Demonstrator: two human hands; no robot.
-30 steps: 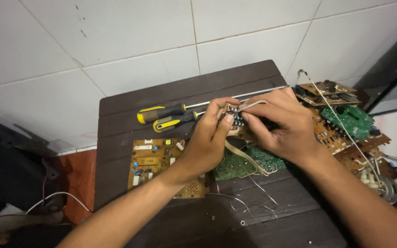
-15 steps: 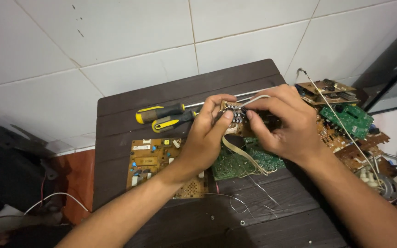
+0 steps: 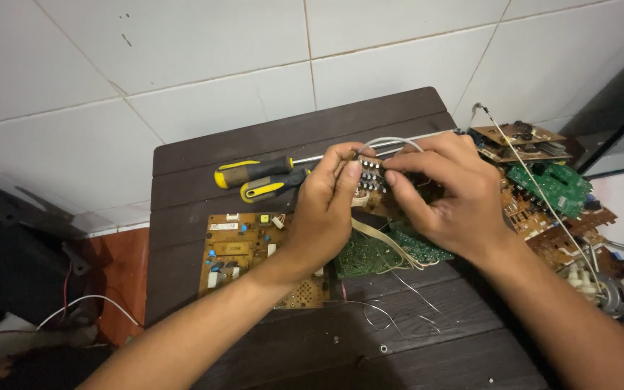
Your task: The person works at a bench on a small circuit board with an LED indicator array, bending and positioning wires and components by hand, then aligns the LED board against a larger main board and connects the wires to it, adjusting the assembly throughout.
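Head view: a small board studded with capacitors (image 3: 371,175) is pinched between the curled fingers of the left hand (image 3: 326,209) and the right hand (image 3: 449,195), just above the dark wooden table (image 3: 269,137). On that table, two yellow-handled screwdrivers (image 3: 258,177) are seen beside the left hand, a brown circuit board (image 3: 243,245) under its wrist, and a green board (image 3: 366,253) beneath both hands.

You look down on a low dark brown slatted table (image 3: 254,141), set on a floor of large white tiles (image 3: 182,50) with grey grout lines (a few dark specks on them). At your left, a strip of red-brown floor (image 3: 120,278). Lighting is even and soft.
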